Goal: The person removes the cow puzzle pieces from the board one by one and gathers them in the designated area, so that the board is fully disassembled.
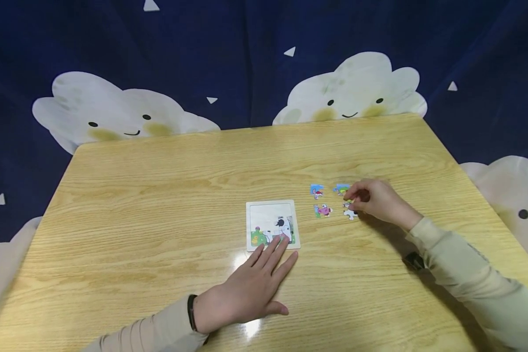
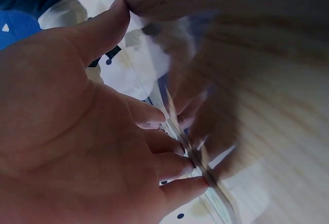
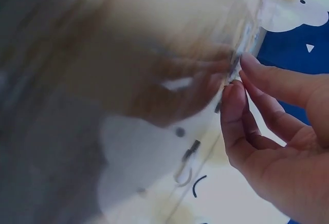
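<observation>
A square puzzle tray lies on the table, its lower part filled with picture pieces and its upper part bare white. My left hand is spread flat, and its straight fingertips rest on the tray's near edge. In the left wrist view the left hand shows its palm side, fingertips at the tray. To the right, my right hand pinches a small puzzle piece between thumb and fingers, low at the tabletop. The fingers partly hide that piece. The right wrist view shows the right hand with fingertips close together.
Around the right hand lie a blue and red piece, a pink piece, a blue and green piece and a white piece. The wooden table meets a dark blue curtain with clouds at the back.
</observation>
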`<state>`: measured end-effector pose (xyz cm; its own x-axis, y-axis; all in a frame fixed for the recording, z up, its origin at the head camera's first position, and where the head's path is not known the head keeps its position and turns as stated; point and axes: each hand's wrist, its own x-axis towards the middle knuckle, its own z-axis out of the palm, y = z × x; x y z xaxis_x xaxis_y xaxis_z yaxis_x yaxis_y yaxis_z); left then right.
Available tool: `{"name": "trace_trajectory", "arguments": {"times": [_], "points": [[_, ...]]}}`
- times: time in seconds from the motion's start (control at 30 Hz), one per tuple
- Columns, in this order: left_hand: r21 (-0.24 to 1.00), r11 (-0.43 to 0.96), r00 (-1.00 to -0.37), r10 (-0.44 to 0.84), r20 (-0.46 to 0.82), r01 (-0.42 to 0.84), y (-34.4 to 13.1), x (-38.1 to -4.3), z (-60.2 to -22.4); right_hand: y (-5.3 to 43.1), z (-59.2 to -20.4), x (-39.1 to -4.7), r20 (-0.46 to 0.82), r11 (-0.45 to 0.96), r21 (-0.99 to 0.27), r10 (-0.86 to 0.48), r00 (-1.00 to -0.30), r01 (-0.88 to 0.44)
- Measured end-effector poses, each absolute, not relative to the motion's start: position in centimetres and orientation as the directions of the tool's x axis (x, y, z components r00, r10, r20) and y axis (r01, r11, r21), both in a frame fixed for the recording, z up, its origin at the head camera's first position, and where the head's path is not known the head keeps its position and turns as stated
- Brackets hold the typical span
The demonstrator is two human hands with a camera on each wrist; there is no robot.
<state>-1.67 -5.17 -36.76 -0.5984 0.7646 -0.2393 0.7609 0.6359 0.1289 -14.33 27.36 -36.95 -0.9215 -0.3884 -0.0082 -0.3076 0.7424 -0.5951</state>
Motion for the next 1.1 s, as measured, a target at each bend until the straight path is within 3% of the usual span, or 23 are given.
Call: {"name": "trace_trajectory", "arguments": {"times": [0.2,0.37,0.6,0.77,1.1], "points": [[0.118,0.630,-0.595,0.769,-0.234,0.768,-5.2,-1.7,-36.7,26.8,-35.9,-14.1,0.042,0.727,-0.589,-0.409,-0.912,-0.353],[0.107,0.633,-0.600,0.766,-0.231,0.767,-5.3,-1.7,-36.8,24.6,-35.9,-14.1,0.003,0.679,-0.641,-0.463,-0.886,-0.357],[0.071,0.635,-0.608,0.761,-0.224,0.769,-5.2,-1.5,-36.9,19.8,-36.5,-14.4,0.011,0.550,-0.731,-0.581,-0.814,-0.403],[0.030,0.627,-0.609,0.766,-0.205,0.778,-5.0,-1.5,-37.4,16.8,-36.6,-14.2,0.017,0.533,-0.713,-0.637,-0.771,-0.456],[-0.037,0.630,-0.621,0.752,-0.222,0.776,-4.7,-1.5,-37.4,15.3,-36.5,-14.3,-0.036,0.578,-0.670,-0.652,-0.758,-0.465]]}}
